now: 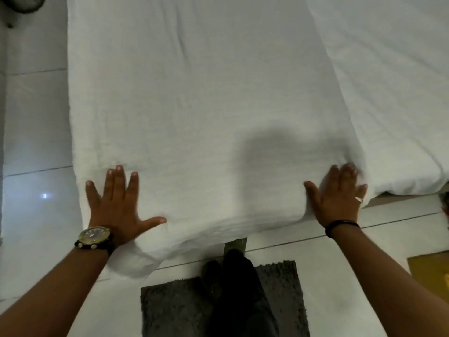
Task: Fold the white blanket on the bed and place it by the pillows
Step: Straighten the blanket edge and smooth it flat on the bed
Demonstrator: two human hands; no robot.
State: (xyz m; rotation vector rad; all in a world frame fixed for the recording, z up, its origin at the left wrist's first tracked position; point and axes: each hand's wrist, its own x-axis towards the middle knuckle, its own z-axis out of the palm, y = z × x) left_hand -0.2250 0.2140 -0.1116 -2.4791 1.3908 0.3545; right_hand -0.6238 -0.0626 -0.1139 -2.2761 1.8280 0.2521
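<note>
The white blanket [199,105] lies spread as a long folded strip across the bed, its near edge hanging over the bed's end. My left hand [119,205], with a watch on the wrist, lies flat with fingers spread on the blanket's near left corner. My right hand [337,195], wearing a ring and a dark wristband, presses flat on the near right corner, its fingertips blurred. Neither hand grips the cloth. No pillows are in view.
The white bed sheet [393,81] shows to the right of the blanket. Glossy white floor tiles [34,132] run along the left. A dark grey mat [175,310] lies under my dark-trousered legs [240,288]. A yellow object [432,266] sits at the lower right.
</note>
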